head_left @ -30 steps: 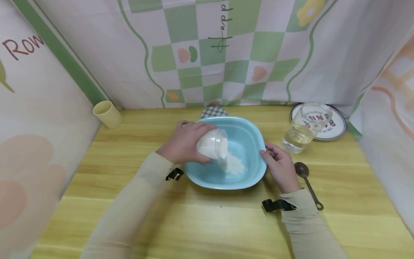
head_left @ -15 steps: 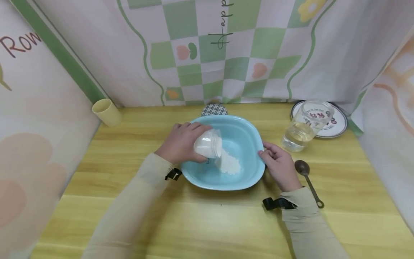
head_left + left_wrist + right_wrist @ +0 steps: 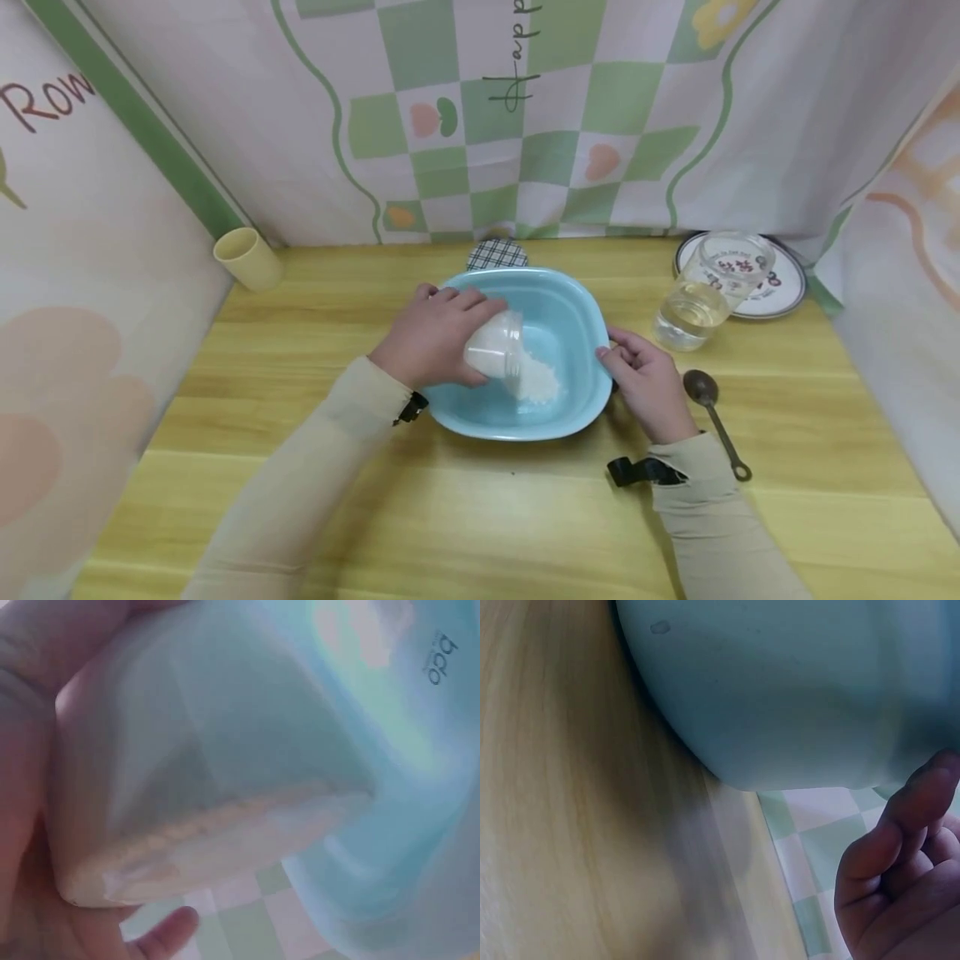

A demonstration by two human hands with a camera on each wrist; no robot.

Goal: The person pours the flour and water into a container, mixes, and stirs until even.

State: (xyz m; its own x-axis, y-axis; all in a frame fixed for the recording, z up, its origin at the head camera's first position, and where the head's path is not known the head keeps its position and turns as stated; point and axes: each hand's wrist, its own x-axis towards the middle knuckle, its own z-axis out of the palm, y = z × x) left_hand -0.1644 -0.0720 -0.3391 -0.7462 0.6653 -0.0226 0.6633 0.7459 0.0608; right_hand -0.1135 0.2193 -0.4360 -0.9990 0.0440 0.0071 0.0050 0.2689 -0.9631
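My left hand (image 3: 442, 337) grips a clear jar (image 3: 495, 346) of white powder, tipped on its side over a light blue basin (image 3: 581, 333). The jar's mouth faces right, and a heap of the powder (image 3: 540, 379) lies on the basin floor just below it. In the left wrist view the jar (image 3: 202, 750) fills most of the frame, with fingers wrapped round its side. My right hand (image 3: 648, 383) pinches the basin's right rim, thumb on top and fingers beneath. The right wrist view shows the basin's outer wall (image 3: 780, 697) above the wooden table.
To the right stands a clear glass jar (image 3: 693, 312) with pale liquid, in front of a white plate (image 3: 783, 287). A dark spoon (image 3: 716, 421) lies beside my right wrist. At the back left is a yellow cup (image 3: 249, 260); a checked round item (image 3: 497, 253) sits behind the basin.
The jar in my left hand shifted left, then back to the right, staying tipped over the basin. My right hand keeps hold of the rim.
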